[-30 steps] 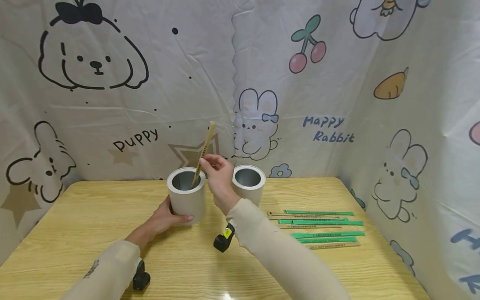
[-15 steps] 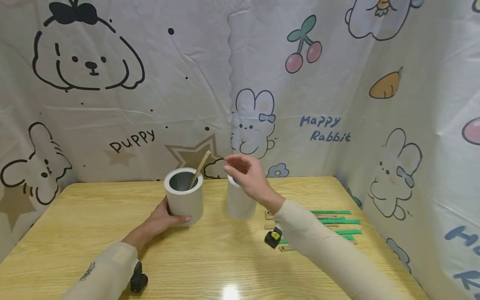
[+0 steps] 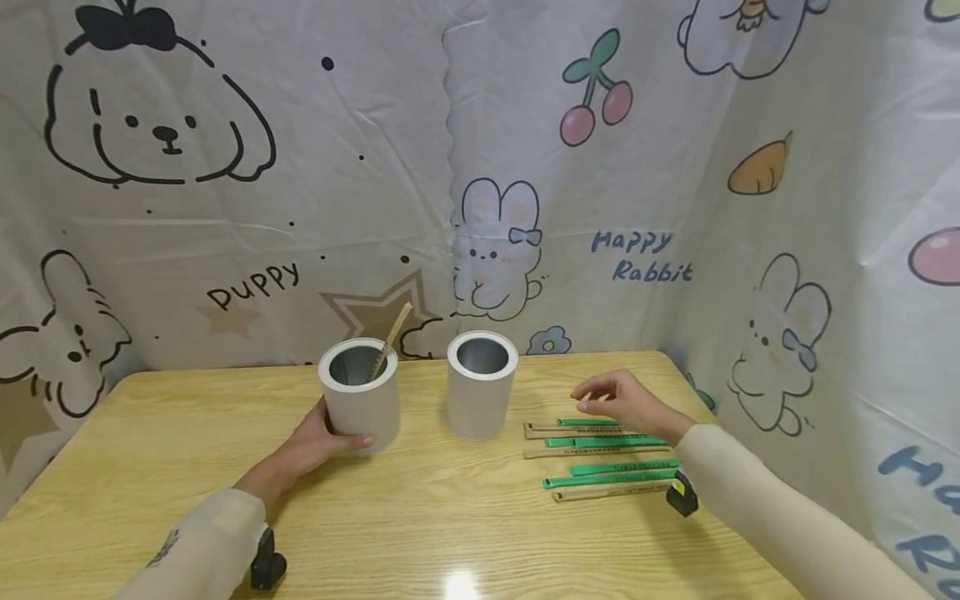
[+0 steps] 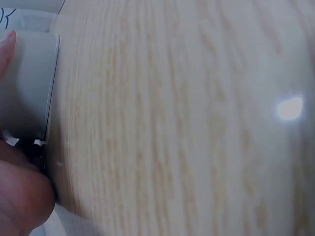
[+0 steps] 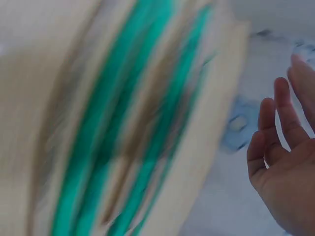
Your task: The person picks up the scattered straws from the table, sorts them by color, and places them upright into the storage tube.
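Backdrop cloth [image 3: 412, 117]: pale, wrinkled, cartoon prints. Reads "PUPPY" at left, "Happy Rabbit" right of centre.

Table [image 3: 442, 517]: light wood grain, glossy, glare at the near side.

Left sleeve [image 3: 213, 533]: beige fabric, dark mark on it, can't read it. Right sleeve [image 3: 780, 496]: same beige.

Left cup [image 3: 363, 412] and right cup [image 3: 478, 408]: off-white cylinders, thick flat rims, grey inside. Both upright, mouths up, side by side with a gap.

Left hand [image 3: 311, 442] grips left cup low, thumb across its front. Right hand [image 3: 630, 402] is above the far side of the loose sticks, fingers relaxed and slightly bent.

Green sticks [image 3: 611, 480] and brown sticks [image 3: 611, 492]: flat, slim, lying right of the cups, mixed. Long axes run left-right, roughly parallel. Dark print along them, too small to read; blurred in right wrist view.

Brown stick in left cup [image 3: 394, 335]: lower end inside, upper end out past the rim, pointing up and leaning right.
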Available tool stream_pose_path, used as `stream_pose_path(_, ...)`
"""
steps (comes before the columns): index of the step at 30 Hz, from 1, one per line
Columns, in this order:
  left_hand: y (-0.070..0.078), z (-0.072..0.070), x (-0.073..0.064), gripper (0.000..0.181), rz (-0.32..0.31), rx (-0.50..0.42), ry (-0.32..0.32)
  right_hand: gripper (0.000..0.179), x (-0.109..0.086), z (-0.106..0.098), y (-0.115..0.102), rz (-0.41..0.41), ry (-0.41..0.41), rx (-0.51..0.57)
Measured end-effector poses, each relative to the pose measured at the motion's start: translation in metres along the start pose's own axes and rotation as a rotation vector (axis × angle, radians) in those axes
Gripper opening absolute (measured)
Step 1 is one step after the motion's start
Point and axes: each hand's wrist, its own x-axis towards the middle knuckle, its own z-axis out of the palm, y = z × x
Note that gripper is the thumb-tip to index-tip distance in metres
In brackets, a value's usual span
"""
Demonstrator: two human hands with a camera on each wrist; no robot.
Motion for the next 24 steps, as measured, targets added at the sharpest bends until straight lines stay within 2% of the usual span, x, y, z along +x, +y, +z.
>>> stream_pose_path(4,-0.001,0.0,-0.001,0.111,-0.002,-0.01,0.001,0.022,-0.01,0.002,0.031,0.021,-0.045,-0.057)
stream_pose_path(8,-0.001,0.002,-0.003,0.111,0.003,-0.017,-0.002,0.015,-0.013,0.006,0.045,0.004,-0.074,-0.081)
stream_pose_path(12,-0.001,0.003,-0.003,0.112,0.003,-0.025,0.002,0.011,-0.012,0.009,0.051,-0.007,-0.084,-0.1)
stream_pose_path(18,-0.001,0.003,0.0,0.113,-0.002,-0.019,0.007,0.006,-0.006,0.013,0.053,0.039,-0.08,-0.13)
stream_pose_path(24,0.001,0.0,-0.002,0.113,-0.009,-0.012,0.012,0.005,0.0,0.011,0.05,0.024,-0.113,-0.119)
